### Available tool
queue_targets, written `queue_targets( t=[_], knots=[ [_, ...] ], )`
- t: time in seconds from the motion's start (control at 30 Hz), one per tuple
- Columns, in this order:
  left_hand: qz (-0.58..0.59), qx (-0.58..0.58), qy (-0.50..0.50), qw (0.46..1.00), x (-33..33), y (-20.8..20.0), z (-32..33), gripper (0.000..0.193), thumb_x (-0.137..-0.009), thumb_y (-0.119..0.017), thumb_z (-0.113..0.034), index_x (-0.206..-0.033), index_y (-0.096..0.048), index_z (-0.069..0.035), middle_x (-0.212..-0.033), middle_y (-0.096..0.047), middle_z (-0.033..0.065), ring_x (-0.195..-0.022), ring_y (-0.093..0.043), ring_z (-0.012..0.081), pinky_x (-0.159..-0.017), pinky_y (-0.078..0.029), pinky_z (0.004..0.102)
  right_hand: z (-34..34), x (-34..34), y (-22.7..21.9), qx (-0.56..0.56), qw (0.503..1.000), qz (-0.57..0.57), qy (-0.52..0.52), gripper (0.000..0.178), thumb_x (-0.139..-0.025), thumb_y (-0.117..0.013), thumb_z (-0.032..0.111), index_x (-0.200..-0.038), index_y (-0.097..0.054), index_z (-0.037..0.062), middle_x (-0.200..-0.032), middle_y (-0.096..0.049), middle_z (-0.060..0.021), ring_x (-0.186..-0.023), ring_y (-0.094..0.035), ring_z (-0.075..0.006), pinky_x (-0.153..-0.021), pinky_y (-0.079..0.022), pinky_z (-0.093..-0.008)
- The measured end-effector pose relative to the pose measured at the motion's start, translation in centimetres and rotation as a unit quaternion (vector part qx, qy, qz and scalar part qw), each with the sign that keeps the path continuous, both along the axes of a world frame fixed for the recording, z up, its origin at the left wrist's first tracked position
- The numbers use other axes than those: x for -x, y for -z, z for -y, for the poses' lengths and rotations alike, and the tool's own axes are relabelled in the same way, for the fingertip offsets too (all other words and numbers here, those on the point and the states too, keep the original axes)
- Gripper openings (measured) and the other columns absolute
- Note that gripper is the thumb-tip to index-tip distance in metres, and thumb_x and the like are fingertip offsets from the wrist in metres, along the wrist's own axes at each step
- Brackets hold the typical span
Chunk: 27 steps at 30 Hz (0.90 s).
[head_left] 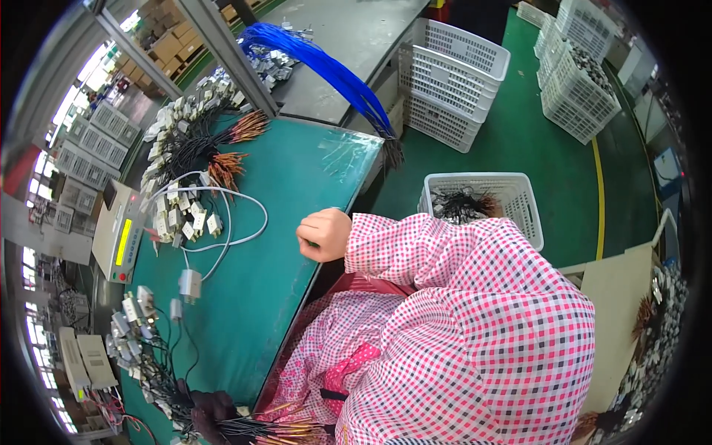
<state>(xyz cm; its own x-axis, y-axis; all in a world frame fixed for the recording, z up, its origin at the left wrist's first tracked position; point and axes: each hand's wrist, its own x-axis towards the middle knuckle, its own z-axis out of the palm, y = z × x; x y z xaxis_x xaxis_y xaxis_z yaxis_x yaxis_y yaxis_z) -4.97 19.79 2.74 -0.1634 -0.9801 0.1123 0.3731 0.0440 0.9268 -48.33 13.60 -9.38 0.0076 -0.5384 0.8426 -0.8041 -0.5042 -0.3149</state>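
Note:
My right hand [324,233], bare, is curled into a loose fist above the near edge of the green table, with nothing visible in it. At the lower edge, my left hand [211,415], in a dark glove, is closed around a bundle of black cables [256,429]. The cables' copper-coloured ends point right, and their white and grey plugs [133,334] lie to the left. Beyond it, a white plug adapter [190,283] on a looped white cord lies on the table. Further off is a heap of white-plugged cables [196,215] with orange ends.
A tester box [119,237] with a yellow display stands at the table's left edge. Blue cables [326,67] hang over the grey table [363,30] behind. White baskets [452,81] are stacked beyond, and another basket [530,211] with cables stands on the floor by my right arm.

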Motion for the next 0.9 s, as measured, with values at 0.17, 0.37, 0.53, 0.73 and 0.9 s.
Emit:
queue_targets(
  t=[0.17, 0.37, 0.53, 0.73, 0.9],
  knots=[
    [0.01, 0.015, 0.119, 0.993, 2.4, -5.0, 0.2, 0.048, -0.092, -0.058, -0.022, -0.132, -0.039, -0.002, -0.074, -0.044, -0.001, -0.059, -0.039, 0.0116, -0.069, -0.042, 0.0352, 0.3, -0.5, 0.4, 0.026, 0.999, -0.021, -0.013, 0.011, -0.065, -0.062, 0.004, -0.066, -0.052, 0.0054, -0.059, -0.048, -0.007, -0.052, -0.053, -0.0245, -0.046, -0.043, -0.0358],
    [0.01, 0.078, 0.186, 0.979, 7.4, -7.9, 1.1, 0.054, -0.092, -0.05, -0.021, -0.134, -0.034, 0.009, -0.072, -0.039, -0.001, -0.054, -0.035, 0.0116, -0.06, -0.039, 0.0296, 0.1, -0.5, 0.8, 0.024, 0.999, -0.04, 0.013, 0.014, -0.067, -0.061, 0.01, -0.064, -0.048, 0.0053, -0.06, -0.049, -0.0076, -0.055, -0.055, -0.0262, -0.049, -0.044, -0.039],
    [0.011, 0.106, 0.303, 0.947, 10.8, -10.1, 4.9, 0.054, -0.091, -0.057, -0.026, -0.127, -0.037, 0.009, -0.073, -0.048, -0.0005, -0.054, -0.041, 0.0132, -0.057, -0.042, 0.0276, -0.4, -0.9, 1.0, -0.022, 0.998, -0.038, 0.051, 0.013, -0.07, -0.061, 0.016, -0.069, -0.052, 0.0068, -0.063, -0.054, -0.0088, -0.059, -0.058, -0.0295, -0.052, -0.047, -0.042],
    [0.113, 0.696, 0.014, 0.709, 15.7, -5.2, 13.9, 0.047, -0.087, -0.06, -0.013, -0.127, -0.042, 0.002, -0.069, -0.046, 0.0068, -0.056, -0.045, 0.0182, -0.057, -0.043, 0.0286, 0.4, -1.0, 1.8, -0.063, 0.994, -0.038, 0.083, 0.015, -0.069, -0.061, 0.019, -0.07, -0.052, 0.0074, -0.064, -0.055, -0.0083, -0.062, -0.06, -0.0288, -0.054, -0.048, -0.0423],
    [0.122, 0.718, 0.203, 0.655, 26.8, -6.1, 15.0, 0.046, -0.087, -0.061, -0.015, -0.125, -0.044, 0.004, -0.078, -0.049, 0.0104, -0.061, -0.049, 0.021, -0.06, -0.046, 0.0303, 1.8, -1.5, 1.9, -0.072, 0.992, -0.075, 0.069, 0.019, -0.07, -0.061, 0.026, -0.071, -0.054, 0.0085, -0.068, -0.058, -0.0071, -0.065, -0.062, -0.0283, -0.056, -0.05, -0.0419]
  ],
)
